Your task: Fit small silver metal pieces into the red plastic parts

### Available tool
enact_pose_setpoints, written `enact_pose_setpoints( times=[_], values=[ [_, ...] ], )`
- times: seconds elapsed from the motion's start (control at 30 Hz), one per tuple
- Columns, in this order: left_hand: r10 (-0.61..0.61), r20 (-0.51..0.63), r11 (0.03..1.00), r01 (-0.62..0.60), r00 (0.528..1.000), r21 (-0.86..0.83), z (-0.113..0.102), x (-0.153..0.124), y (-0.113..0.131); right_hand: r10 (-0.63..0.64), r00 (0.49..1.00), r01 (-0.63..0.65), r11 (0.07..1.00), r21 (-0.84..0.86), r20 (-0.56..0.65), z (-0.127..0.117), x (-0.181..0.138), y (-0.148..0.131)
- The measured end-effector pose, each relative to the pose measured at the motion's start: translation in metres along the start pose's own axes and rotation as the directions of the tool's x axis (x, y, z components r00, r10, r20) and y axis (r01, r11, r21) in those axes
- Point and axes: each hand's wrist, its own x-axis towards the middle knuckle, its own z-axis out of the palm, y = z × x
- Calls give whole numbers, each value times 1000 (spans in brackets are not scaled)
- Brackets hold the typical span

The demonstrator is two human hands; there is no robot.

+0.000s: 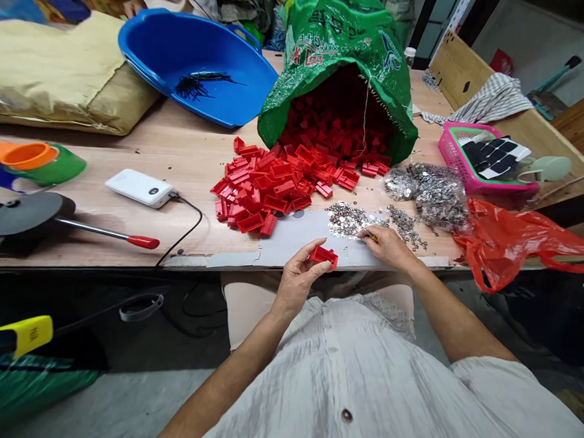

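Between the thumb and fingers of my left hand [299, 278] is a small red plastic case [324, 257], held at the table's front edge. My right hand [390, 245] is closed on a thin tool with a yellowish handle, perhaps tweezers [370, 235]. Its tip is beside a pile of small shiny metal pieces [344, 219]. A second scatter of metal parts [404, 224] lies just right of that pile. Beyond my hands is a heap of red plastic cases [266, 188], spilling from the mouth of a green woven sack [333, 43].
A blue basin [208, 61] holds thin black pieces. Left are a white power bank [140, 188] with a cable and a press with a red-tipped lever [142, 241]. Right are bagged metal parts [438, 193], a pink basket [451, 154] and a red plastic bag [520, 235].
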Motion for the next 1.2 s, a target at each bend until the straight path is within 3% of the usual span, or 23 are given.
enact_pose_setpoints(
  times=[0.4, 0.7, 1.03, 1.13, 1.2],
  values=[
    [-24, -4, 1000, 23, 1000, -17, 1, -2, 2, 52, 998, -58, 990, -128, -47, -5, -4, 6],
    [-32, 2, 999, 32, 999, -16, 2, -2, -1, 66, 998, -68, 978, -195, -21, 5, 3, -6],
    [-35, 0, 999, 35, 999, -13, 1, -1, -1, -15, 999, 28, 957, -290, 46, 8, 5, 9],
    [-29, 3, 999, 29, 1000, -15, 2, 0, -1, -40, 999, 39, 963, -266, 2, 6, 2, 9],
    [-12, 8, 1000, 12, 1000, -20, 4, 0, 0, -45, 998, 38, 987, -157, -41, 4, -3, 2]
  ],
)
